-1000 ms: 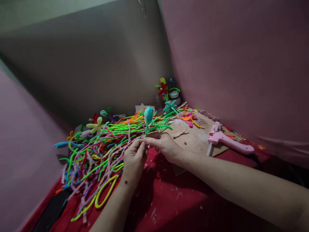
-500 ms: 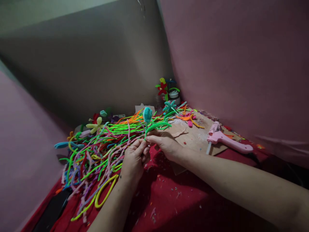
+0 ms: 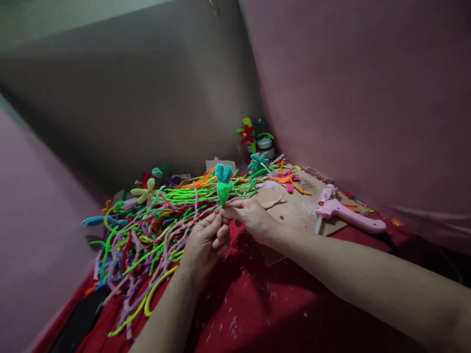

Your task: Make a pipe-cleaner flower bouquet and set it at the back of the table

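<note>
A pipe-cleaner flower [image 3: 223, 175] with a turquoise bloom stands upright between my hands. A green pipe-cleaner leaf [image 3: 223, 192] lies against the lower front of the bloom and narrows toward my fingers. My left hand [image 3: 206, 236] pinches the stem from below, its thumb and forefinger closed and its other fingers curled. My right hand [image 3: 251, 217] is closed too, thumb and forefinger pinching at the base of the leaf, right beside the left fingertips. The stem below is mostly hidden by my fingers.
Many loose pipe cleaners [image 3: 147, 255] spread left and behind. A pink glue gun [image 3: 346, 213] rests on cardboard [image 3: 300, 208] at right. Finished flowers [image 3: 247, 133] stand at the back near a lidded jar [image 3: 265, 147]. A black phone-like object [image 3: 79, 314] lies front left on red cloth [image 3: 257, 304].
The green leaf, which pointed out to the right, now stands up against the front of the turquoise bloom. My hands have barely moved.
</note>
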Motion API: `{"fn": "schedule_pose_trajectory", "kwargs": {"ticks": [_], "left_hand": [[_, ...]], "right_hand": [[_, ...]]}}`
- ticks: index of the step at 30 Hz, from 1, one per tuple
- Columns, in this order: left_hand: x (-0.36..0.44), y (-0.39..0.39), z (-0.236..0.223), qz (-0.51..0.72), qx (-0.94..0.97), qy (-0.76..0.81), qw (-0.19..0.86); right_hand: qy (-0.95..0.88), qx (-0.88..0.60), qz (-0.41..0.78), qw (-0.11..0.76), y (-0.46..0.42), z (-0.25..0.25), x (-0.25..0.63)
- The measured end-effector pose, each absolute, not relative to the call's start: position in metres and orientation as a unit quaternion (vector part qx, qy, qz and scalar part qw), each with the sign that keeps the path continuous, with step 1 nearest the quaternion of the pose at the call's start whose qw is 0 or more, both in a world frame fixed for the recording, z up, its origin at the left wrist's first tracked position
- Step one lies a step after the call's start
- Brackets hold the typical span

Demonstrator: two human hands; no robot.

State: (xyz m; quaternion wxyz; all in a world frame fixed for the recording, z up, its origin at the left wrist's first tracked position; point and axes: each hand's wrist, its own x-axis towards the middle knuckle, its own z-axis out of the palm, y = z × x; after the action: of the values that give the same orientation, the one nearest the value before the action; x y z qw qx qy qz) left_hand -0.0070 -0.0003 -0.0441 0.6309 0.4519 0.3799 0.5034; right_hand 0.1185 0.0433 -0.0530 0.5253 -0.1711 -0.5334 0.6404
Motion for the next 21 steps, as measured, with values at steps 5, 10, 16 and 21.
{"fn": "schedule_pose_trajectory", "kwargs": {"ticks": [5, 10, 16, 21], "left_hand": [[0.001, 0.000, -0.050, 0.509, 0.568, 0.492, 0.419], [0.003, -0.002, -0.058, 0.484, 0.647, 0.573, 0.142], [0.001, -0.001, -0.054, 0.519, 0.597, 0.550, 0.267], [-0.001, 0.001, -0.048, 0.555, 0.523, 0.494, 0.417]], "right_hand": [[-0.511, -0.184, 0.636, 0.548, 0.044, -0.058, 0.116], [-0.499, -0.201, 0.635, 0.554, 0.043, -0.059, 0.116], [-0.535, -0.176, 0.641, 0.521, 0.042, -0.062, 0.115], [-0.557, -0.155, 0.643, 0.503, 0.044, -0.065, 0.112]]}}
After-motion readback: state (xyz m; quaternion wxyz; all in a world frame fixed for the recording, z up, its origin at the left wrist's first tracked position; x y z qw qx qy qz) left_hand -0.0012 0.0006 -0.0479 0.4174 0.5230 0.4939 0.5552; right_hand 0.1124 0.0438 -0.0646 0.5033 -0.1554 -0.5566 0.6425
